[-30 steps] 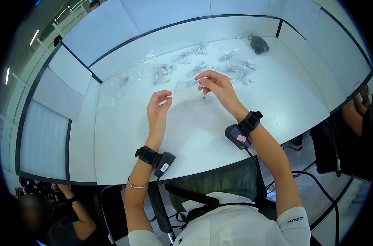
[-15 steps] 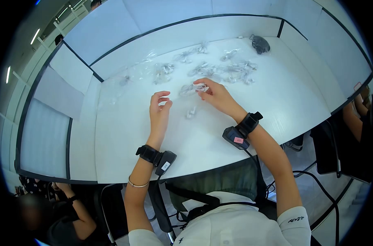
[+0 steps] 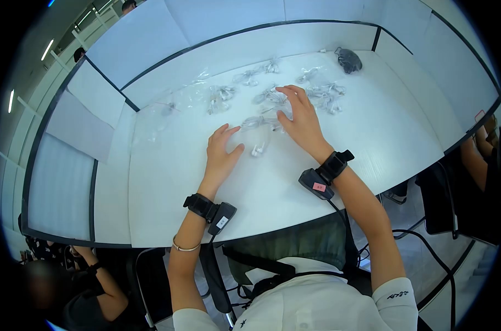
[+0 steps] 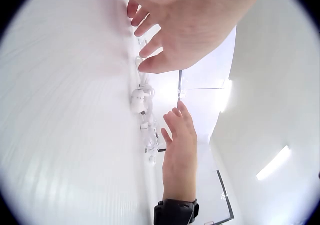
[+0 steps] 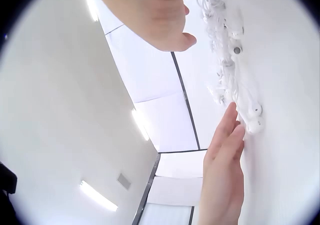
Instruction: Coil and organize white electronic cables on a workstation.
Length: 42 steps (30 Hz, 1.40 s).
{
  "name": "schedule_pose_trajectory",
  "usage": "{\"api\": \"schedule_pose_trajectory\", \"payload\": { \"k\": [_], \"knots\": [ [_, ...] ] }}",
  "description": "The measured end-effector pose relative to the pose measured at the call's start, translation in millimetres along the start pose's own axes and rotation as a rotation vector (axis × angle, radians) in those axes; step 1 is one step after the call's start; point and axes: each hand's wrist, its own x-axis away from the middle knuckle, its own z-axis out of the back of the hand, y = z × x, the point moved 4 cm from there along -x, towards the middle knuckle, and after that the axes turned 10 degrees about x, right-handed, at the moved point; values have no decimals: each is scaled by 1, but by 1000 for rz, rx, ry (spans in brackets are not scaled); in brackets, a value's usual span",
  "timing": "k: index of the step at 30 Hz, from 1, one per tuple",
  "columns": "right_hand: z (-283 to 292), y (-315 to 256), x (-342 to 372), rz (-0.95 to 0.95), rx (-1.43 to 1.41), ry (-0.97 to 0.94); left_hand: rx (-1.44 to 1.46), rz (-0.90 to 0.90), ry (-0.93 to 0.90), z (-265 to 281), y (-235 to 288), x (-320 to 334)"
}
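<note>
A pair of white wired earphones lies on the white table between my hands, its coiled cable (image 3: pixel 253 122) farther away and its earbuds (image 3: pixel 257 150) closer to me. My left hand (image 3: pixel 222 154) is just left of the coil, thumb and fingers spread, with the fingertips near the cable's left end. My right hand (image 3: pixel 304 122) hovers at the coil's other end, fingers extended and apart, holding nothing. In the left wrist view, the white earbuds (image 4: pixel 138 101) show beneath the left thumb. The right wrist view has the earbuds (image 5: pixel 256 116) beside the left hand's fingertips.
Behind the hands lie several more bundles of white cable (image 3: pixel 327 96), some in clear plastic bags (image 3: pixel 220 99). Crumpled clear plastic (image 3: pixel 168 108) lies at the left, and a dark grey pouch (image 3: pixel 348 60) sits in the back right corner. White partitions (image 3: pixel 250 41) enclose the table.
My right hand lowered the earphones to the table, let go of the coil and spread its fingers. My left hand has opened wider and shifted slightly right, towards the cable.
</note>
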Motion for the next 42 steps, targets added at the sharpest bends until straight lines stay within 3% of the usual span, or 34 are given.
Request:
{"api": "schedule_pose_trajectory", "payload": {
  "k": [6, 11, 16, 19, 25, 32, 35, 38, 42],
  "knots": [
    [-7, 7, 10, 1, 144, -235, 42, 13, 4, 1, 6, 0],
    [-10, -8, 11, 75, -43, -349, 178, 15, -6, -1, 3, -2],
    [-7, -22, 6, 1, -351, -449, 248, 26, 44, 5, 22, -1],
    [-13, -20, 7, -28, -400, -430, 272, 15, -1, 2, 22, -4],
    [-5, -19, 6, 48, -204, -145, 147, 23, -17, 0, 14, -1],
    [-4, -29, 5, 121, -202, -204, 32, -32, 55, -1, 13, 0],
    [-5, -38, 7, 156, -234, -241, 246, 30, 71, -1, 6, -1],
    [-7, -45, 10, 254, -250, -291, 455, 132, 219, 8, 11, -1],
    [-17, -44, 21, 314, -151, -361, 559, 170, 219, 11, 15, 0]
  ]
}}
